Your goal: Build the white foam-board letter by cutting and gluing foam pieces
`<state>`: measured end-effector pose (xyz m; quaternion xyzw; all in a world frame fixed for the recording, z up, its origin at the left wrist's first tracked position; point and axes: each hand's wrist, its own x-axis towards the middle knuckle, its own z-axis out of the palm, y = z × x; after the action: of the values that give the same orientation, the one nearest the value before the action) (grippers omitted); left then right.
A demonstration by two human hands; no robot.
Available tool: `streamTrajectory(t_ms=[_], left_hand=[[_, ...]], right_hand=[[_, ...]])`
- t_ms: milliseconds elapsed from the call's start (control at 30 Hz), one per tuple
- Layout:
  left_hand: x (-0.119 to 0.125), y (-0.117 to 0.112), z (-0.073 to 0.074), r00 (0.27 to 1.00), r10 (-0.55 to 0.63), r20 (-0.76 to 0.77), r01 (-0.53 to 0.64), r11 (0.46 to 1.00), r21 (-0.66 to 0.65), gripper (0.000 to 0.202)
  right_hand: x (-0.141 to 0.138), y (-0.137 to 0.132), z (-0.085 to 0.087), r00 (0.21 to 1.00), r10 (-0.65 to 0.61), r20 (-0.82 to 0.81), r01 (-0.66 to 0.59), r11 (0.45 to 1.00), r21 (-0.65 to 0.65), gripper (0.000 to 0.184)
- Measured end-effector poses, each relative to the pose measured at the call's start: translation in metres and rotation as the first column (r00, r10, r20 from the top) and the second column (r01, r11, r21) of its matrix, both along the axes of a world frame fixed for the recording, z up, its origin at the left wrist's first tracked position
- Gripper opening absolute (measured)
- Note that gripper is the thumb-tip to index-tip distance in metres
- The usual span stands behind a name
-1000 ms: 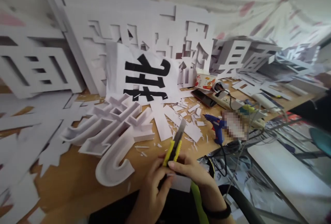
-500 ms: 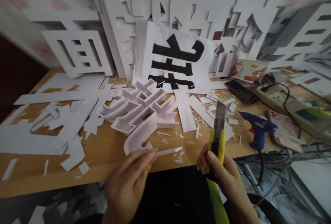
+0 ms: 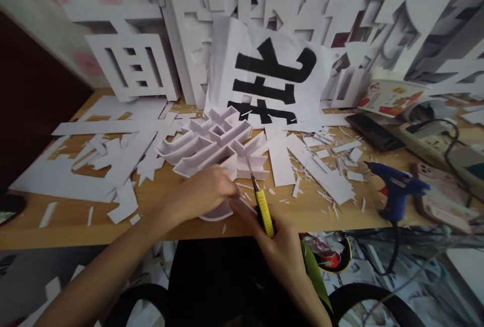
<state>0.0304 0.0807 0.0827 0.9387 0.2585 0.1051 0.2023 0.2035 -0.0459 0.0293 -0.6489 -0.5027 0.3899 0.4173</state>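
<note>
My right hand (image 3: 282, 249) grips a yellow snap-off utility knife (image 3: 264, 211). Its thin blade is out and points up and away over the white hollow letter. My left hand (image 3: 214, 186) bends over the letter's near curved end, its fingers pressed together; what they pinch is hidden. A narrow white strip (image 3: 245, 206) shows between the two hands, close to the right index finger. The hollow white letter (image 3: 206, 148), built of thin upright walls, lies on the wooden table (image 3: 159, 211). Part of its curved stroke is covered by my left hand and forearm.
A paper sheet with a black printed character (image 3: 264, 72) leans against white cut-out boards. White offcuts (image 3: 128, 125) and slivers litter the table. To the right are a blue glue gun (image 3: 395, 186), a pink phone (image 3: 440, 196), a dark phone (image 3: 374, 130) and a paper tub (image 3: 393, 96).
My left hand has moved forward over the letter's curved end. My right hand has brought the knife left and tilted its blade toward the letter. The view has shifted left.
</note>
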Motion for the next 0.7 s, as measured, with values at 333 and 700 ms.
streamTrajectory(t_ms=[333,700], left_hand=[[-0.034,-0.051,-0.015,0.830,0.351,0.434,-0.426,0.901,0.086,0.022],[-0.030,-0.071,-0.043,0.866,0.365,0.341,-0.452,0.863,0.225,0.031]], right_hand=[[-0.015,-0.008,-0.007,0.982,-0.025,0.188,0.008,0.996,0.087,0.023],[-0.023,-0.015,-0.001,0.992,-0.084,0.096,0.076,0.993,0.089,0.026]])
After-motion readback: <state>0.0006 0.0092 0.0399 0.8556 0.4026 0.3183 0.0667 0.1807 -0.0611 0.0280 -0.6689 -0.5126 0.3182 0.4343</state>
